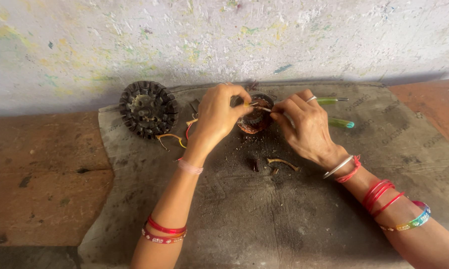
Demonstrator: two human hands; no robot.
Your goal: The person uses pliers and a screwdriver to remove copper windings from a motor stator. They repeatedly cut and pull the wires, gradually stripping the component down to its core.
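Observation:
A round coil of copper-coloured winding (254,122) sits on a grey mat (264,209) near the wall. My left hand (217,114) pinches a thin wire end at the top of the coil. My right hand (304,127) meets it from the right, fingers closed on the same thin pale wire (261,107) above the coil. Both wrists wear bangles. Whether the coil itself is lifted or resting is hidden by the fingers.
A black round slotted motor core (147,108) with yellow and red leads lies at the left of the mat. Green-handled tools (341,122) lie behind my right hand. Small scraps (281,162) lie on the mat. A paint-spattered wall (224,40) rises behind; reddish floor (40,179) flanks the mat.

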